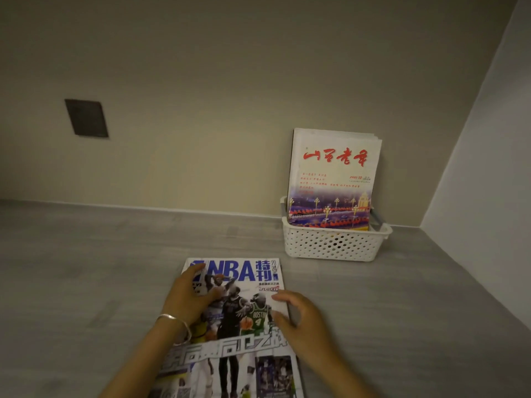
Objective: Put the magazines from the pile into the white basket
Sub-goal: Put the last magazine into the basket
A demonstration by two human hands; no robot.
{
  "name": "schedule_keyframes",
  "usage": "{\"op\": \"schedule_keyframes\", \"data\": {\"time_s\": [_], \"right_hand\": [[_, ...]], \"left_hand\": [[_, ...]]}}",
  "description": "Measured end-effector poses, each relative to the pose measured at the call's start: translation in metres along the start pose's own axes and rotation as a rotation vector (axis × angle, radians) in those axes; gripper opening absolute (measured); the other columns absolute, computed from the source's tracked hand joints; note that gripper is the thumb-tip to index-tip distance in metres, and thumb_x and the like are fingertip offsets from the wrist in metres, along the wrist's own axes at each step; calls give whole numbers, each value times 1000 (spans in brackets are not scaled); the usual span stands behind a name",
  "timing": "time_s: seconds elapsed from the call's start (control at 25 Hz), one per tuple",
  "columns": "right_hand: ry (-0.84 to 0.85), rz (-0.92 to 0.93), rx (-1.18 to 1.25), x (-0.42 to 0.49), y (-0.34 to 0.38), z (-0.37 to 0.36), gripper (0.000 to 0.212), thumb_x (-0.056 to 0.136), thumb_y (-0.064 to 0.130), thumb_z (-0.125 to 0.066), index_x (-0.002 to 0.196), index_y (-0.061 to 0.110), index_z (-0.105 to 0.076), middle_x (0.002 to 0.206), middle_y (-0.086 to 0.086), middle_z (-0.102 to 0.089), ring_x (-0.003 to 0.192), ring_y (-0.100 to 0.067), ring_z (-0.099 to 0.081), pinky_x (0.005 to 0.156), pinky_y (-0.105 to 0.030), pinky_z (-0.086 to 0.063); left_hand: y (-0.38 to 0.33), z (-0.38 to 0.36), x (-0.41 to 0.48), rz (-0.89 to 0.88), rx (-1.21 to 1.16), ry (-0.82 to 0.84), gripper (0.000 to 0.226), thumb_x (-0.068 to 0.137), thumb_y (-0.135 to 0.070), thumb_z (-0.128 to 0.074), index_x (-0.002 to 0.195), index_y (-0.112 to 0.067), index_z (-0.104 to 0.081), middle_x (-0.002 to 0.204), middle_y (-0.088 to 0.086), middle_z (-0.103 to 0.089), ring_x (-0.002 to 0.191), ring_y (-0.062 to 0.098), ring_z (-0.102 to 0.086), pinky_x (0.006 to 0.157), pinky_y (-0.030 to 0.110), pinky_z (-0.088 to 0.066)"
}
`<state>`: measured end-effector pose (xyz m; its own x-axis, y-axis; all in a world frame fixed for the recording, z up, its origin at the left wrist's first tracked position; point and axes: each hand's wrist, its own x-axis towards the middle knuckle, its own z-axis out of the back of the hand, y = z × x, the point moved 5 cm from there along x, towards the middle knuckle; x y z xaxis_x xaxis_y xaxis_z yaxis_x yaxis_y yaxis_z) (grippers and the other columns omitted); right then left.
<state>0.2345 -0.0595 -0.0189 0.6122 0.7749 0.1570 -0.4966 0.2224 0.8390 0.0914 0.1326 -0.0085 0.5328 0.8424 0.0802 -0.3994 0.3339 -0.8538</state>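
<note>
An NBA magazine (pixel 244 285) with a blue title and basketball players lies flat on the grey floor in front of me, on top of the pile. My left hand (pixel 188 297) rests on its left side, fingers curled over the left edge. My right hand (pixel 301 317) grips its right edge, thumb on the cover. The white perforated basket (pixel 333 244) stands in the corner at the back right. Several magazines stand upright in it; the front one (pixel 333 179) has a white cover with red characters.
A beige wall runs behind the floor, with a dark square plate (pixel 86 117) on it at the left. A pale side wall (pixel 488 168) closes the right side. Grey floor (pixel 100 268) stretches left of the pile.
</note>
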Motion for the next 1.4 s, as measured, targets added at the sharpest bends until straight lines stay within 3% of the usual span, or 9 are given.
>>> {"op": "schedule_keyframes", "data": {"time_s": [0.2,0.4,0.6,0.72,0.8,0.92,1.04,1.24,1.4], "right_hand": [[57,109,-254,-4,8,-3,31,87,42,-55,117,36,-57,130,25,-40,121,4,-32,109,-21,-22],[47,113,-262,-4,9,-3,31,86,41,-58,116,35,-59,137,16,-47,121,2,-35,108,-23,-24],[31,116,-259,-3,7,-2,30,84,39,-61,113,35,-60,127,23,-46,122,1,-36,108,-23,-23],[13,114,-255,-4,7,0,29,82,37,-64,111,35,-61,122,26,-44,121,0,-32,106,-23,-21],[0,102,-233,-5,6,2,31,81,35,-66,111,34,-61,121,24,-45,122,-1,-31,105,-23,-22],[-23,28,1,-5,6,6,45,80,26,-68,122,31,-52,125,17,-48,116,2,-44,98,-23,-42],[-81,-97,395,-2,6,15,62,79,14,-69,129,33,-38,114,17,-56,97,2,-59,67,-16,-55],[15,-270,661,-1,7,33,32,84,18,-62,116,14,-60,98,-11,-74,88,-28,-71,69,-35,-59],[-30,-165,706,18,41,83,27,82,19,-62,109,21,-64,99,-10,-74,90,-27,-71,62,-30,-59]], "left_hand": [[-1,4,-4,-8,71,6,73,63,-30,-81,127,-14,-48,124,11,-56,112,29,-53,97,45,-47],[-2,18,-1,84,-264,25,72,67,-31,-77,130,-24,-43,139,10,-44,120,25,-46,94,39,-43],[5,31,-1,300,-601,102,68,75,-17,-71,135,-15,-38,131,15,-53,88,22,-62,70,33,-51],[-3,14,-9,220,-431,248,39,77,-10,-68,114,-13,-54,101,15,-68,67,16,-65,52,25,-50],[-10,9,-11,142,-422,253,38,78,-5,-67,112,-14,-52,87,7,-67,62,13,-65,47,22,-50],[-17,17,-9,87,-514,269,37,80,-6,-64,114,-16,-52,87,6,-69,63,15,-66,50,25,-53],[-23,22,-8,39,-605,322,27,82,-9,-62,103,-26,-57,77,-1,-75,62,14,-69,48,25,-54],[-46,18,-12,-1,-752,233,22,79,-9,-64,95,-25,-64,86,2,-76,76,18,-71,60,31,-58],[-98,21,1,-100,-721,195,13,71,-19,-71,82,-24,-67,70,1,-74,52,13,-65,41,22,-50]]}}
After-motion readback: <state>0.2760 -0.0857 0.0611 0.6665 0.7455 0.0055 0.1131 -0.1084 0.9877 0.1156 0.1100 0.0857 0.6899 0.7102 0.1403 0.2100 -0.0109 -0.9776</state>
